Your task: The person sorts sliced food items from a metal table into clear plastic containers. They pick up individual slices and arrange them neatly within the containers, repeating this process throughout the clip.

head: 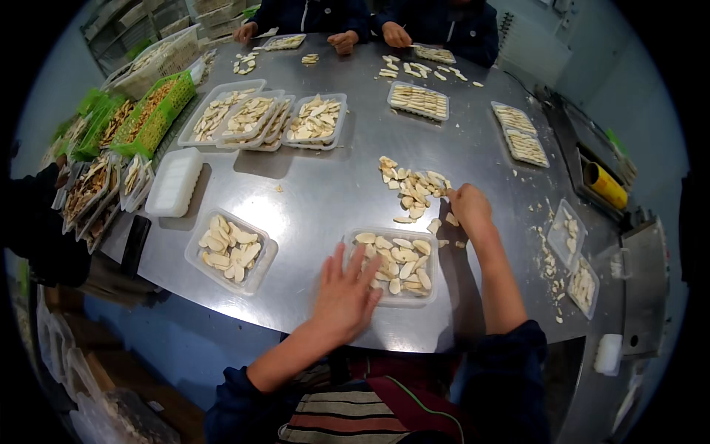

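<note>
My left hand [345, 294], slightly blurred, is spread over the left side of a clear plastic tray [392, 302] of pale dried slices [405, 255]. No slice shows in its grasp. A loose pile of similar slices [416, 191] lies beyond the tray on the steel table. At the pile's right edge is my right hand [470, 206], its fingers curled; whether a slice is between the fingertips cannot be seen. To the left, a second clear tray [265, 244] holds more slices.
Filled trays [345, 119] and a stack of white trays [175, 182] stand on the left, near green baskets [178, 105]. Two co-workers' hands [343, 41] [396, 34] are across the table. Neatly packed trays [420, 114] and crumbs [549, 263] lie farther right, near a yellow cylinder [605, 185].
</note>
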`<state>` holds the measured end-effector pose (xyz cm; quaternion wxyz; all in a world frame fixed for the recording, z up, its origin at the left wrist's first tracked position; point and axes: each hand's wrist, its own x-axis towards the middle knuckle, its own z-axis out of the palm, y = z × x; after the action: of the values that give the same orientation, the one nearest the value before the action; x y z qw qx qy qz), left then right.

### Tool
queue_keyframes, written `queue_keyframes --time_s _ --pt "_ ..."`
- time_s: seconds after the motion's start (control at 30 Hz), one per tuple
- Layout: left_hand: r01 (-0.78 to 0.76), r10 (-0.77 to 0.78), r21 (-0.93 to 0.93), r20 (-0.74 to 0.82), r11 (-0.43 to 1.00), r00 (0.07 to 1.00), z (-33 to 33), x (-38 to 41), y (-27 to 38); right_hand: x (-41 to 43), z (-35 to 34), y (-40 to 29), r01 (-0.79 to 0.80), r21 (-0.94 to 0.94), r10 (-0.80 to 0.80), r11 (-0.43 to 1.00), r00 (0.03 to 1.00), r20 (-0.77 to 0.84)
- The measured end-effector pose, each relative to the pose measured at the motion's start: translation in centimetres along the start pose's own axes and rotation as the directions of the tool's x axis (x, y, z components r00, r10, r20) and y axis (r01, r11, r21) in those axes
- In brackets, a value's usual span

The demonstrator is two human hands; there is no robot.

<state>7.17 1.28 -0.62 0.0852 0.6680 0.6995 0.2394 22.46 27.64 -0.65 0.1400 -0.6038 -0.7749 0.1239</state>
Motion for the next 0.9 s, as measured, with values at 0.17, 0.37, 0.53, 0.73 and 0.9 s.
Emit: queue_keyframes --time_s 0.17,0.37,0.53,0.73,0.9 --pt "-0.16 0.158 0.01 0.11 0.987 0.981 1.9 0.1 1.1 2.6 2.1 1.8 -0.079 0.215 0.075 0.973 0.997 0.026" --pt "-0.147 0.149 -0.027 0.114 0.989 0.982 2.0 -0.1 1.1 -1.2 -1.9 3.1 -0.065 0.482 -0.072 0.874 0.963 0.26" --pt "0.01 -0.01 -0.039 -0.014 0.999 1.0 1.3 0.3 -0.3 -6.9 -4.9 -0.5 0.164 0.4 -0.37 0.902 0.771 0.519" --pt "0.04 -0.038 0.014 -0.09 0.999 0.995 0.5 0.3 -1.0 -3.2 -0.5 2.2 0.169 0.005 -0.169 0.986 0.985 0.025" --pt "0.106 -0.168 -0.206 -0.31 0.973 0.936 0.2 -0.5 -3.4 -3.2 -0.7 3.3 0.073 0.109 -0.094 0.991 0.975 0.203"
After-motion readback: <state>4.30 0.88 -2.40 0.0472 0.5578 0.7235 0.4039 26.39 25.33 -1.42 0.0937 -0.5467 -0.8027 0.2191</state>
